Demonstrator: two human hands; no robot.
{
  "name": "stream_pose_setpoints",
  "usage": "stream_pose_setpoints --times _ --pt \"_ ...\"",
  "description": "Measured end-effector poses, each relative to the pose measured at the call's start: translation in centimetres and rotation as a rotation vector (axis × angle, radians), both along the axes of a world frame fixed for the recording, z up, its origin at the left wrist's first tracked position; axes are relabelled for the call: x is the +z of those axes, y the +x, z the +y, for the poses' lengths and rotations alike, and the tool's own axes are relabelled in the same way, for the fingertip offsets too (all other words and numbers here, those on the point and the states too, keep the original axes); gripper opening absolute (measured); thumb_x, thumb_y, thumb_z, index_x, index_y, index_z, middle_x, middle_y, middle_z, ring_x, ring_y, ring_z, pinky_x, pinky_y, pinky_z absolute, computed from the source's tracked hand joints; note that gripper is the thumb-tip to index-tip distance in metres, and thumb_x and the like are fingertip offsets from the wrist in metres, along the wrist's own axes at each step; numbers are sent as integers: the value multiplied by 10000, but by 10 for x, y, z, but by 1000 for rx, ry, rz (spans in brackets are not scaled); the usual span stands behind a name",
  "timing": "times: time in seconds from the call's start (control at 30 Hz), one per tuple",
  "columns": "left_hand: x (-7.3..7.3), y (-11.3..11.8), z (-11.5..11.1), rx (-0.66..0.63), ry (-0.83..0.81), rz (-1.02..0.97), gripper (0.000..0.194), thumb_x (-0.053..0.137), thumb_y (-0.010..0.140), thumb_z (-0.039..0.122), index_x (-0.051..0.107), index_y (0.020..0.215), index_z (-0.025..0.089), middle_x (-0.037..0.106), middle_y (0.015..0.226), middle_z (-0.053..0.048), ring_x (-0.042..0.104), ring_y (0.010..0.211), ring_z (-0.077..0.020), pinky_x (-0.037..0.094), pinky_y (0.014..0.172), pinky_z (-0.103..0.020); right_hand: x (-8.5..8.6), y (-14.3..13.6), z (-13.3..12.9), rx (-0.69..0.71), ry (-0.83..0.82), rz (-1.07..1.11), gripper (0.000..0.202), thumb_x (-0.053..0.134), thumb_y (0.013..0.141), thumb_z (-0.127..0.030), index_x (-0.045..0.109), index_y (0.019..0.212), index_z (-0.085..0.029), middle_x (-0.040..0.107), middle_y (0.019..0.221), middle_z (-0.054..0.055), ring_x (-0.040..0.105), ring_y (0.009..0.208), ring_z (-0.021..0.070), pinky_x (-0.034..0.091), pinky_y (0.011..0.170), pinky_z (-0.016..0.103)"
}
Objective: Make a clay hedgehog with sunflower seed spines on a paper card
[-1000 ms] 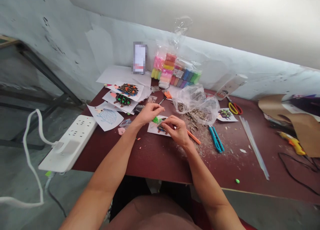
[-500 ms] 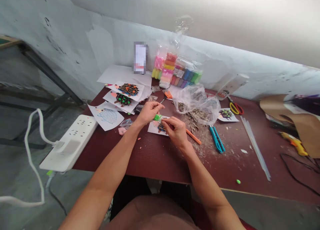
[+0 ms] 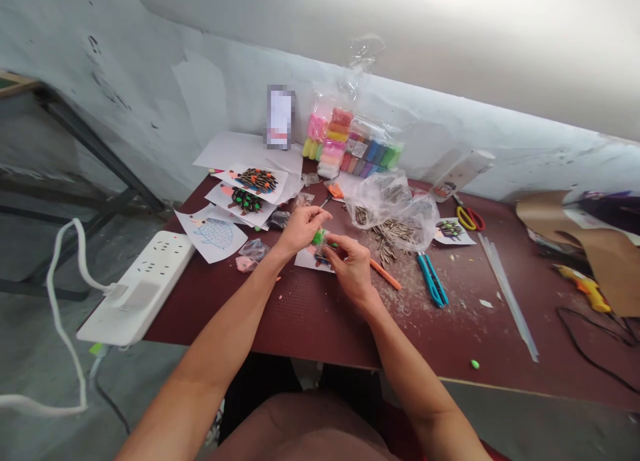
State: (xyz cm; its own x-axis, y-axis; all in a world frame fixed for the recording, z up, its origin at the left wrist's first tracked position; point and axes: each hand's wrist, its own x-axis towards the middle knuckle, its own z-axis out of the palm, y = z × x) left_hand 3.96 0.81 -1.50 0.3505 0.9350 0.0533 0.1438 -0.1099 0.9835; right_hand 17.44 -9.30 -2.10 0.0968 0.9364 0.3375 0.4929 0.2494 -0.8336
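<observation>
Green clay in a clear wrapper [image 3: 319,236] is between my two hands, above the middle of the dark red table [image 3: 310,321]. My left hand [image 3: 301,229] has its fingers closed at the upper left of the wrapper. On the lower right side, my right hand [image 3: 350,257] pinches the wrapper with thumb and fingertips. Beneath both hands lies a white card [image 3: 306,261] with a partly hidden hedgehog picture. An orange tool [image 3: 385,274] rests just right of my right hand, near a pile of small brown sticks [image 3: 395,233].
Hedgehog cards [image 3: 246,201] and a power strip [image 3: 137,291] are at left. Coloured clay packs [image 3: 350,144] and a phone [image 3: 281,117] stand by the wall. Teal cutters [image 3: 433,279], scissors [image 3: 470,217], clear sticks [image 3: 509,297] and a yellow glue gun [image 3: 584,286] lie to the right.
The green clay and its wrapper have shifted slightly to the right and tilted between my hands. Both hands remain in nearly the same place.
</observation>
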Motion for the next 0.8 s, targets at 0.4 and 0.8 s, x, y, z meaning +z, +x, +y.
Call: stream_pose_setpoints --times 0.4,0.8 --pt "-8 8 -5 29 186 205 263 533 932 253 760 898 124 697 729 -28 570 678 -154 391 654 -251 -4 -3 -2 -57 101 -452 132 669 974 -295 774 927 -231 721 899 66 658 773 173 462 687 271" --pt "-5 9 -7 -32 152 147 231 568 900 257 742 817 130 673 686 -9 558 658 -148 412 660 -250 2 -4 -4 -27 174 -467 185 556 946 -208 646 784 -225 647 781 29 544 647 135 405 628 265"
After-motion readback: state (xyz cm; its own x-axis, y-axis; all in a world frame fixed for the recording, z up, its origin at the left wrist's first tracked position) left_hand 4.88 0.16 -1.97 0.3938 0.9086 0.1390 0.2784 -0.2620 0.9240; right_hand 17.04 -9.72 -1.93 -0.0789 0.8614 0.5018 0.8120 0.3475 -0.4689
